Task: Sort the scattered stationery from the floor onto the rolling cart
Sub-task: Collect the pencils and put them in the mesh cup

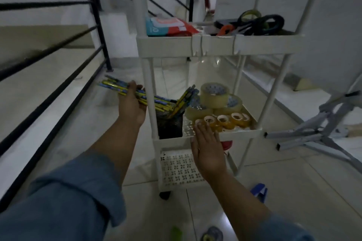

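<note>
Nearest on the tiled floor lie the pieces not yet sorted: a green item, a dark round roll and, further right, a blue item that may be a stapler, though it is too blurred to be sure. Above them the right hand is flat, its fingers straight and close together and holding nothing, with the fingertips at the front rim of the middle shelf, just beside a row of small tape rolls; whether it touches the rim I cannot tell. To the left, the left hand has its fingers curled round a bundle of pencils, held nearly level just outside the rolling cart, the far ends passing its post toward the mesh cup. That cup stands in the left corner of the middle shelf and already holds a few pencils leaning right. Behind the small rolls sit large tape rolls, stacked. On the top shelf lie scissors and a red and blue packet. The step in hand looks like dropping the pencils into the cup. The next move would call for tipping the bundle upright over the mouth, clear of the post and the top shelf's underside, perhaps with the free hand steadying the cup, before going back for the floor pieces.
</note>
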The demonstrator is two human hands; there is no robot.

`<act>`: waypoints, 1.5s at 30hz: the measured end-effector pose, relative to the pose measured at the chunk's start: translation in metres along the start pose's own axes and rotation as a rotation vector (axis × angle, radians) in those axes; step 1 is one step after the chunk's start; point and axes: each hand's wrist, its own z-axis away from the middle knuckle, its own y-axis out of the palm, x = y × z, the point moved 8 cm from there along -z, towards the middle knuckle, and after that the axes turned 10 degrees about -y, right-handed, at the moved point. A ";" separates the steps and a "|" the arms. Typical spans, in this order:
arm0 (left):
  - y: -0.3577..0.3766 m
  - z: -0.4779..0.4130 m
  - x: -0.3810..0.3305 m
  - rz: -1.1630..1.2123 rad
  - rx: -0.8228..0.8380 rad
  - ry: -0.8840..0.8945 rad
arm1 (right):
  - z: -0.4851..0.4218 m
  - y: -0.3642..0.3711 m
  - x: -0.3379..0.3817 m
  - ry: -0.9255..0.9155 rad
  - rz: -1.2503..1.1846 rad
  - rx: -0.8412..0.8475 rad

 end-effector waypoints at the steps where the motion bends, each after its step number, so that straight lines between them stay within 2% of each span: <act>1: 0.003 -0.003 0.002 -0.031 0.037 -0.010 | 0.000 0.001 -0.001 0.004 0.022 -0.013; 4: 0.014 -0.009 0.000 -0.111 0.109 0.018 | 0.001 -0.003 0.000 -0.004 0.050 -0.066; 6: 0.022 -0.009 -0.007 -0.111 0.144 0.051 | 0.001 -0.003 0.002 -0.024 0.020 -0.041; 12: 0.025 -0.023 -0.029 -0.131 0.108 0.128 | -0.001 -0.002 -0.001 -0.024 0.034 0.006; 15: 0.020 -0.024 -0.017 -0.078 0.116 0.068 | 0.000 -0.001 -0.003 -0.001 0.053 -0.003; 20: 0.019 -0.022 0.015 -0.095 0.221 -0.137 | -0.001 -0.003 0.000 -0.004 0.084 -0.069; 25: 0.034 -0.018 0.011 -0.158 0.317 -0.140 | 0.000 -0.003 -0.001 -0.037 0.069 -0.088; 28: 0.050 -0.016 0.005 -0.288 0.380 -0.111 | 0.000 -0.002 -0.001 -0.027 0.066 -0.084; 31: 0.059 -0.018 0.003 -0.429 0.364 -0.075 | 0.001 -0.005 0.000 -0.020 0.103 -0.086; 39: 0.066 -0.009 0.023 -0.711 0.427 -0.146 | 0.002 -0.008 0.002 -0.036 0.135 -0.144; 43: 0.077 0.001 0.028 -1.054 0.472 -0.103 | 0.002 -0.004 0.001 -0.046 0.105 -0.161; 45: 0.078 0.002 0.029 -1.105 0.451 -0.089 | 0.002 -0.003 0.000 -0.042 0.098 -0.154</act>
